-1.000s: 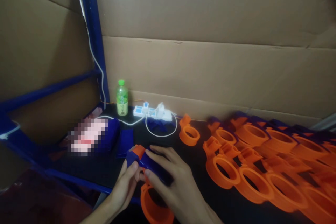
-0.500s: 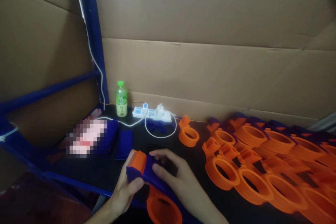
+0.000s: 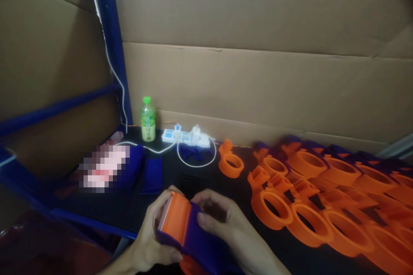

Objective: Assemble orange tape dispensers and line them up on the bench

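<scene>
At the near edge of the table I hold an orange tape dispenser (image 3: 176, 215), with a toothed blade strip along its left edge. A dark blue flexible sheet (image 3: 201, 234) lies across the dispenser beside its orange head and hides much of the body. My left hand (image 3: 153, 234) is closed around the head's left side, thumb in front. My right hand (image 3: 222, 221) pinches the blue sheet from the right, thumb on top; its other fingers are partly hidden behind. Part of the dispenser's ring (image 3: 192, 265) shows at the bottom of the view.
Many orange dispensers (image 3: 280, 210) stand in rows at the right, the back ones with blue sheets. One lone dispenser (image 3: 230, 165) stands behind my hands. Blue sheets (image 3: 152, 176), a green bottle (image 3: 148, 120) and a power strip (image 3: 187, 136) with a white cable are farther back.
The dispenser has tilted and come closer, so its toothed edge now shows and its ring is mostly out of view. Both hands have moved slightly down with it.
</scene>
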A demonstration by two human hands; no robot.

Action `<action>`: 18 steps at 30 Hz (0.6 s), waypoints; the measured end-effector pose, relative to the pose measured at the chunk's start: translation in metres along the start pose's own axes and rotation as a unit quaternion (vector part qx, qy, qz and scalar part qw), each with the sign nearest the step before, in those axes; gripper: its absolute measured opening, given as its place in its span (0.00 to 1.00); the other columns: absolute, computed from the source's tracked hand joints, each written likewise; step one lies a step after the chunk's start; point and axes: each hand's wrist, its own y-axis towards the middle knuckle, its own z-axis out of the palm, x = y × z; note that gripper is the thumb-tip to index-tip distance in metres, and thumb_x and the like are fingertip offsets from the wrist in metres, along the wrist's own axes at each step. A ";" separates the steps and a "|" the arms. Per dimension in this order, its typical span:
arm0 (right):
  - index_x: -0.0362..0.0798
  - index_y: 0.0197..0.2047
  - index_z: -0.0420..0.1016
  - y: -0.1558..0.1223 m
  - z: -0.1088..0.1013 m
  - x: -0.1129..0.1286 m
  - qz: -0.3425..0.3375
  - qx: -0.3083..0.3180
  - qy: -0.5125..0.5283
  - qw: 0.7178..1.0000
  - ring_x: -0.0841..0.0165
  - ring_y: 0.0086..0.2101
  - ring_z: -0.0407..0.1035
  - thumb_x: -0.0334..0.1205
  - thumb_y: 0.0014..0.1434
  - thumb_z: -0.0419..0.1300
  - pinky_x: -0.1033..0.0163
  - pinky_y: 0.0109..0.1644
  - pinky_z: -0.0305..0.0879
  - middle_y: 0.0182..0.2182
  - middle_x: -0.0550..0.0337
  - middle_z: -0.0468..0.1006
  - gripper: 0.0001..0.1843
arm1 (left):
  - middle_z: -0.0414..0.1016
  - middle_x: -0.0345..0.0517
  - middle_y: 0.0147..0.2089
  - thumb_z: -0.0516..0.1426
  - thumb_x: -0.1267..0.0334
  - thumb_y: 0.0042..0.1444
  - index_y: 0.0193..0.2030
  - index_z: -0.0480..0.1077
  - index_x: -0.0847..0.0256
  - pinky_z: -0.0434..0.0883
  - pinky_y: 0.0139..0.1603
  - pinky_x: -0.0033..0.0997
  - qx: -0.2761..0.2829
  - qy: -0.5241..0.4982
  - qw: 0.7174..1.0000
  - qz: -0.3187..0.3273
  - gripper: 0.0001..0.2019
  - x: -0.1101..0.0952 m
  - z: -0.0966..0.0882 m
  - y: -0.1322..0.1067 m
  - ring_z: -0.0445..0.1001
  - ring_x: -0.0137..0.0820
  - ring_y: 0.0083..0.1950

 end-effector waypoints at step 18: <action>0.53 0.63 0.65 -0.017 0.000 0.002 -0.259 -0.075 -0.445 0.854 0.62 0.51 0.67 0.50 0.64 0.58 0.58 0.53 0.68 0.53 0.51 0.70 0.26 | 0.82 0.49 0.45 0.68 0.58 0.47 0.53 0.73 0.54 0.77 0.43 0.41 -0.248 -0.113 0.961 -0.047 0.25 0.018 -0.001 0.001 0.79 0.46 0.46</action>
